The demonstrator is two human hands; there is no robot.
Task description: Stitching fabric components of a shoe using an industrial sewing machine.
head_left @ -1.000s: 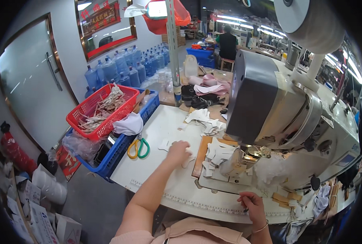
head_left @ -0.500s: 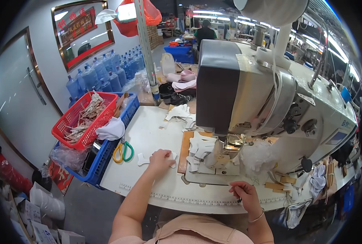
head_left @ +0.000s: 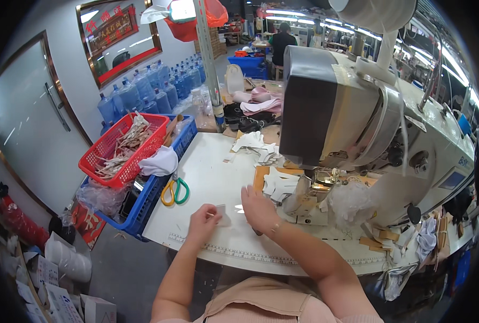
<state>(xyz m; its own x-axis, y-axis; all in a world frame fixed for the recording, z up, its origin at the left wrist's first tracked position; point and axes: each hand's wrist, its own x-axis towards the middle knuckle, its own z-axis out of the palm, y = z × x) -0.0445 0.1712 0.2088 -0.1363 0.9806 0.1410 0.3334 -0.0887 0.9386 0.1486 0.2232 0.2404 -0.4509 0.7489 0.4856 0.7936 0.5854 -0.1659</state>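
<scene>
Fingers of your left hand (head_left: 200,225) pinched together on small pale piece (head_left: 223,216), over near part of counter (head_left: 202,156). Your right hand (head_left: 261,211) beside it, fingers stretched forward near brown board (head_left: 260,174); can't tell whether anything sits under palm. White cutouts (head_left: 279,183) piled on board, beside sewing machine (head_left: 309,107). Scissors (head_left: 176,184) left of your hands, by blue basket (head_left: 149,203).

A left hand (head_left: 203,222) is covering part of a pale piece (head_left: 225,215) while the upper edge is cropping a thread cone (head_left: 374,9)
</scene>
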